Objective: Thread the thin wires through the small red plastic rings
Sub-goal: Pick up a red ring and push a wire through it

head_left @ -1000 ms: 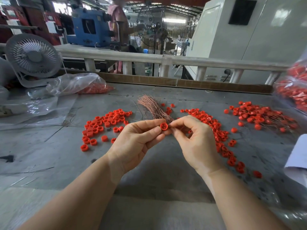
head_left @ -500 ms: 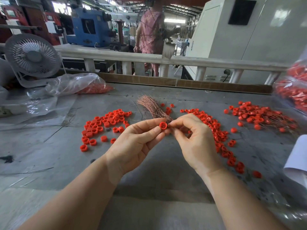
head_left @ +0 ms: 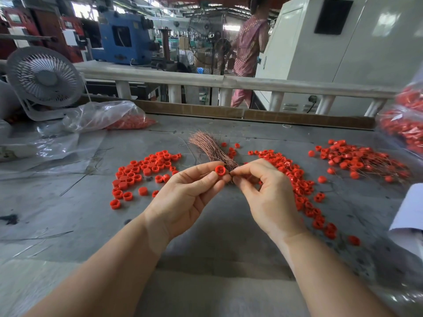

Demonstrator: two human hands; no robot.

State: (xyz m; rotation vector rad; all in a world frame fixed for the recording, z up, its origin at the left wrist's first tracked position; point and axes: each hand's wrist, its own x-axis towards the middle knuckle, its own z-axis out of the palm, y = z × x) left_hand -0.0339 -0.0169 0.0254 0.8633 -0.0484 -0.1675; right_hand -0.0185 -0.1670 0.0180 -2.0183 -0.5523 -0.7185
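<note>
My left hand (head_left: 185,197) pinches a small red plastic ring (head_left: 220,170) between thumb and fingertips, above the grey table (head_left: 206,259). My right hand (head_left: 265,193) pinches something thin right beside the ring; the wire itself is too fine to make out. Just behind both hands lies a bundle of thin copper wires (head_left: 209,147). Loose red rings lie in a pile on the left (head_left: 142,172) and in a strip on the right (head_left: 299,186). A further pile of rings with wires through them (head_left: 359,159) sits at the far right.
A clear bag with red rings (head_left: 107,120) and a small white fan (head_left: 43,76) stand at the back left. More bagged rings (head_left: 405,124) hang at the right edge, above a white sheet (head_left: 409,216). A person (head_left: 247,49) walks behind the white railing (head_left: 229,82).
Both hands stay together at the ring, which has turned slightly in my left fingers. The person behind the railing has walked from left to right.
</note>
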